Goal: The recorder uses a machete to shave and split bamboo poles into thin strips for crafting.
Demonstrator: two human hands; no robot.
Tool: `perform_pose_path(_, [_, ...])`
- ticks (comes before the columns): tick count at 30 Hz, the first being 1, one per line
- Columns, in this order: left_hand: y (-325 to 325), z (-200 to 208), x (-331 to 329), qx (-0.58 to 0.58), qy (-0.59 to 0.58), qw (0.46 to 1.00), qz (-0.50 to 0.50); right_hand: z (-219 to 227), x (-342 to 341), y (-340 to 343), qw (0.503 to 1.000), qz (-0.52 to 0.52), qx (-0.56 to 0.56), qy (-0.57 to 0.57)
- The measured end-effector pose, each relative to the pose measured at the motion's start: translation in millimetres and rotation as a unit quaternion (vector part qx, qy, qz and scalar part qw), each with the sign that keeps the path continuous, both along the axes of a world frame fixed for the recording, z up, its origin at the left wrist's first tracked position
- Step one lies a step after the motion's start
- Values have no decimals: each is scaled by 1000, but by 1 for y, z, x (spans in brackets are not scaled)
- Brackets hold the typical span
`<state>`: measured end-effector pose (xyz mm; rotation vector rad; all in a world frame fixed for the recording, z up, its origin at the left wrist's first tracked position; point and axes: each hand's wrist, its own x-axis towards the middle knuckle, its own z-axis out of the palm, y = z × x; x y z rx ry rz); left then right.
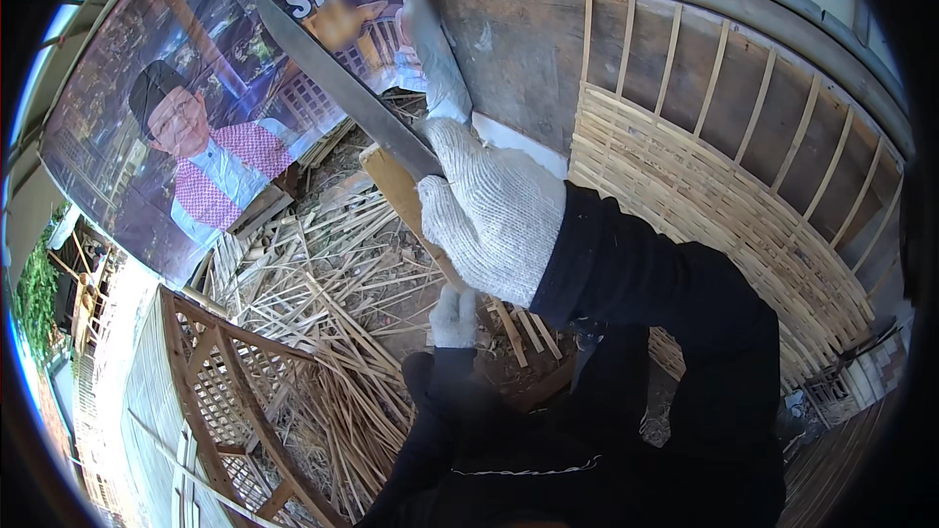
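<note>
My right hand (499,210), in a white knit glove, is closed round the handle of a machete (337,83). Its long dark blade points up and to the left, over the litter on the ground. Lower down, my left hand (453,321), gloved the same way, grips the lower end of a split bamboo piece (396,191). That piece stands tilted, its top leaning left below the blade. My right hand hides part of it. Blade and bamboo overlap in view; I cannot tell whether they touch.
Many thin bamboo strips (337,318) lie scattered on the ground ahead and to the left. A partly woven bamboo panel (704,205) leans on the right wall. At the lower left is a wooden lattice frame (245,391). A large printed banner (108,156) hangs at the far left.
</note>
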<state>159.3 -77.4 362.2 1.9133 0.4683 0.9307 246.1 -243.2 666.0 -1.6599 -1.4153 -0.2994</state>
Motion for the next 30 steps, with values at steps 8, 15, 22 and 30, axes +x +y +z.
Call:
perform_pose_path(8, [2, -10, 4, -81, -53, 994, -42, -4, 5, -3, 998, 24, 32, -55])
perform_pose_path(15, [6, -22, 4, -2, -11, 1000, 4, -3, 2, -9, 1000, 8, -9, -4])
perform_pose_path(22, [7, -20, 5, -31, -33, 999, -7, -4, 2, -6, 992, -3, 44, -121])
perform_pose_path(30, [2, 28, 6, 54, 34, 998, 25, 16, 39, 17, 909, -63, -57, -408])
